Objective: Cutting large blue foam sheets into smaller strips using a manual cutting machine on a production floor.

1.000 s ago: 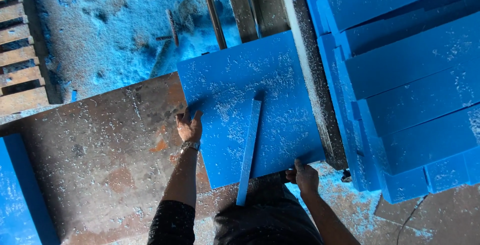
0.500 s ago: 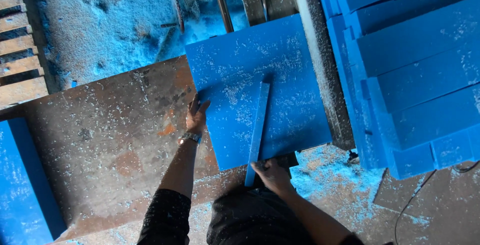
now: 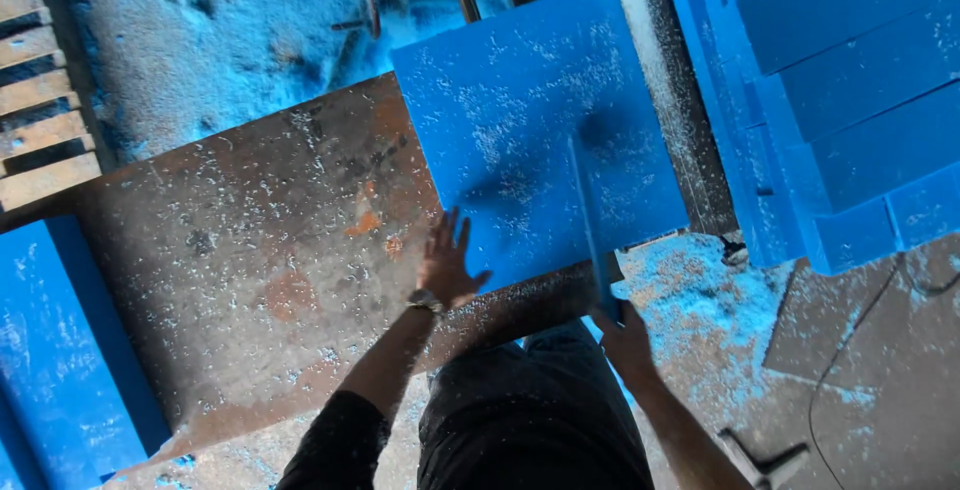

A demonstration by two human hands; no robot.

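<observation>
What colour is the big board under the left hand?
Bright blue, dusted with pale shavings; the board shows best in the head view.

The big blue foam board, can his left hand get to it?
Probably yes: the left hand lies open at the edge of the big blue foam board on the rusty metal table, with nothing between them.

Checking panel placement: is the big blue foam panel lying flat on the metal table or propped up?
Flat. The blue foam panel rests face-down on the metal table, left hand at its edge.
</observation>
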